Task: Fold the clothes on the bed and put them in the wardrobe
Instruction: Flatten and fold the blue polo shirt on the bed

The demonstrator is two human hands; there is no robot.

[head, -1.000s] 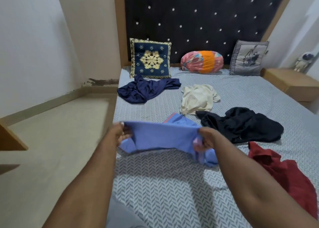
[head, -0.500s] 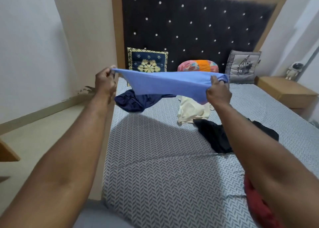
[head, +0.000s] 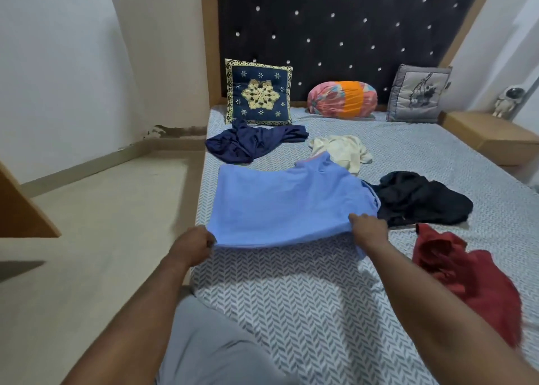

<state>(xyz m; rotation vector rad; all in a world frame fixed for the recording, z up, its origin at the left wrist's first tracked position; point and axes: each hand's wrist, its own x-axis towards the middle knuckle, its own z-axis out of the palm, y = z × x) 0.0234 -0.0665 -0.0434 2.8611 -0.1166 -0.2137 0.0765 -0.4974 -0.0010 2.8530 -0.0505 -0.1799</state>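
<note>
Grey-and-white herringbone sheeting is stretched over the bed [head: 291, 311], and a grey-trousered leg [head: 204, 344] is seen at its near left corner. Just beyond, a light blue garment [head: 285, 206] is spread almost flat toward the left edge of the bed, with its near hem raised slightly off the sheet. That hem is gripped at its left end by the left hand [head: 192, 246], whose fingers are curled round the cloth. Its right end is pinched by the right hand [head: 369, 230], thumb on top and fingers tucked beneath.

Toward the near right edge a red garment [head: 466, 271] is left crumpled, partly hidden by the right forearm. Farther in, a black garment [head: 420, 198] is heaped against the blue one's right side. Behind these, a cream garment [head: 341, 150] is bunched at mid-bed and overlapped by the blue collar, and a navy garment [head: 250, 142] is sprawled by the left edge.

Along the head edge, a navy patterned cushion [head: 259, 93], an orange-and-pink bolster [head: 341, 99] and a grey cushion [head: 417, 94] are propped against the dark studded headboard [head: 335, 29].
</note>
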